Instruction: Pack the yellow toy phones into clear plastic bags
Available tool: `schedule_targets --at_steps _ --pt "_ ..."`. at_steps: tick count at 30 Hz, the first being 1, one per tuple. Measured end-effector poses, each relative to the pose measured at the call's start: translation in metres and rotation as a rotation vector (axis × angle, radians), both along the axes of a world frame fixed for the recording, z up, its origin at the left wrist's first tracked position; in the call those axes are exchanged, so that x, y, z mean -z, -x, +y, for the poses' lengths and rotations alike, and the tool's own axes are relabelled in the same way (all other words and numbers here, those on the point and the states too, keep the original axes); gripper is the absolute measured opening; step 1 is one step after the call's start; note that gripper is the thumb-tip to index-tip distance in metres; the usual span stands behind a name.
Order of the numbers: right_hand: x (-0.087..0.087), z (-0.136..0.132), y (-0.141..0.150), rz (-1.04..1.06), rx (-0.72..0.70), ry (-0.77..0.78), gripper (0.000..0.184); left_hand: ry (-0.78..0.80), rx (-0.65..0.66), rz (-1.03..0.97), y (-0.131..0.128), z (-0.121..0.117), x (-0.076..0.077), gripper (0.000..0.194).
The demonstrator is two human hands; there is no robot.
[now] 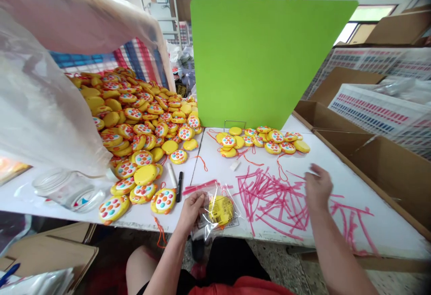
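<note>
My left hand (192,209) grips the edge of a clear plastic bag (215,214) at the table's front edge; a yellow round toy (220,209) sits inside the bag. My right hand (316,187) hovers over the white table (387,227), blurred, fingers loosely apart and holding nothing, above pink marker scribbles (272,196). A small cluster of yellow toys with coloured dots (262,140) lies beyond it, in front of a green board (262,61).
A big heap of the same yellow toys (141,124) spills from a large clear sack (40,106) at left. Two markers (177,182) lie near the heap. Open cardboard boxes (380,160) line the right side. A plastic jar (67,189) lies at front left.
</note>
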State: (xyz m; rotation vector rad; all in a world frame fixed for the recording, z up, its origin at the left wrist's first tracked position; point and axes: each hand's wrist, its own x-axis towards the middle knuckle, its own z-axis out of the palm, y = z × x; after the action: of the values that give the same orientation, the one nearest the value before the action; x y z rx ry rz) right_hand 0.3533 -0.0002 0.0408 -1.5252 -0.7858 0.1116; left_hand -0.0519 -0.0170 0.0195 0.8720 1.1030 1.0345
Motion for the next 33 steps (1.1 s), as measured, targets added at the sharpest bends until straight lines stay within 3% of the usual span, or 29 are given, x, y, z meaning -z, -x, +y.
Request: schedule_targets --at_steps 1,4,6,8,11,16,19,24,27,33 --pt "0.002 0.003 0.024 -0.041 -0.113 0.070 0.039 -0.008 -0.001 0.006 0.000 0.000 0.000 0.047" --pt "0.008 0.013 0.106 -0.081 -0.660 0.283 0.030 -0.016 -0.004 0.019 0.001 -0.002 -0.001 0.046" --pt "0.015 0.021 0.154 -0.077 -0.890 0.376 0.028 -0.010 0.000 -0.001 0.002 -0.003 -0.002 0.045" --pt "0.022 0.028 0.186 -0.052 -1.015 0.453 0.028 0.007 0.008 -0.047 0.003 -0.003 -0.001 0.046" --pt "0.030 0.033 0.199 0.042 -1.052 0.489 0.022 0.044 0.013 -0.118 0.005 -0.002 0.002 0.049" --pt "0.027 0.026 0.176 0.329 -1.100 0.448 0.030 0.087 0.058 -0.193 0.010 0.000 0.004 0.054" --pt "0.024 0.020 0.168 0.420 -1.104 0.446 0.032 0.073 0.093 -0.181 0.011 0.000 0.001 0.047" --pt "0.023 0.020 0.171 0.387 -1.070 0.431 0.015 0.071 0.064 -0.192 0.010 -0.001 -0.003 0.020" --pt "0.020 0.019 0.179 0.411 -1.050 0.425 0.020 0.026 0.041 -0.207 0.008 -0.003 -0.003 0.027" --pt "0.009 0.014 0.182 0.301 -1.042 0.313 0.035 -0.049 -0.040 -0.002 0.002 -0.003 -0.002 0.046"
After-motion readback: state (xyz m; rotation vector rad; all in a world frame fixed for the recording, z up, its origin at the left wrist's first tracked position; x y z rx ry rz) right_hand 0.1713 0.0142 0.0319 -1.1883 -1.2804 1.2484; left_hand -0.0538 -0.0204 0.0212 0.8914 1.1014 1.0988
